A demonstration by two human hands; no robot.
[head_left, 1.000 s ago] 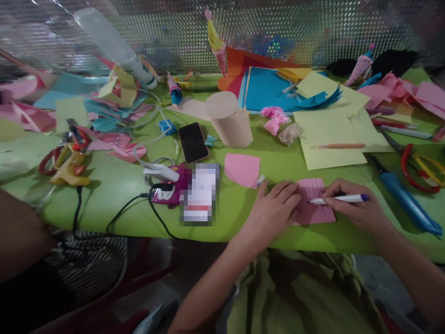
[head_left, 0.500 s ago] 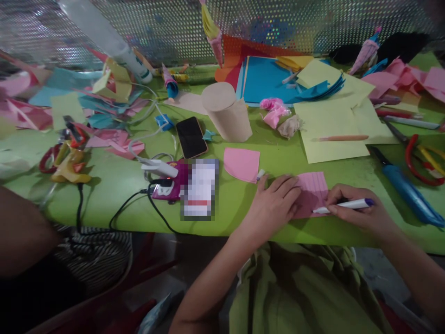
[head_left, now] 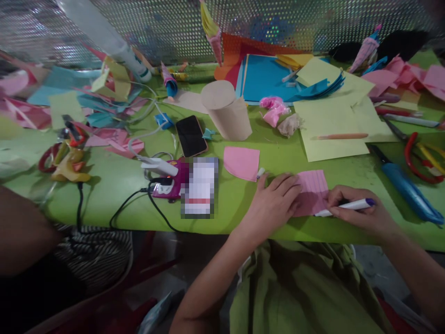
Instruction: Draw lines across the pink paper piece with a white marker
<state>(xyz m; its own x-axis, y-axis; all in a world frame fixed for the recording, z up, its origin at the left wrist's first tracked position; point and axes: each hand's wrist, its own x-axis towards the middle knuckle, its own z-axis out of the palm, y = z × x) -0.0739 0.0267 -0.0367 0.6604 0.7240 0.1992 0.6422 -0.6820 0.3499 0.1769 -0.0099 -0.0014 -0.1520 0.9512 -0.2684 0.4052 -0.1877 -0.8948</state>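
Observation:
My right hand grips a white marker with a purple end, its tip low on a pink paper piece. Several drawn lines run across that paper. My left hand lies flat with fingers stretched over the paper's left part, hiding some of it. By its thumb is a small white cap-like piece. A second pink paper piece, with one curved edge, rests on the green table to the left.
A blue box cutter and red-handled scissors lie at right. Behind are yellow sheets, a cardboard tube and blue paper. To the left are a dark phone, a blurred-out screen and a purple power strip with cables.
The marker tip has shifted slightly to the right near the paper's lower edge. My left hand has stayed in place on the paper.

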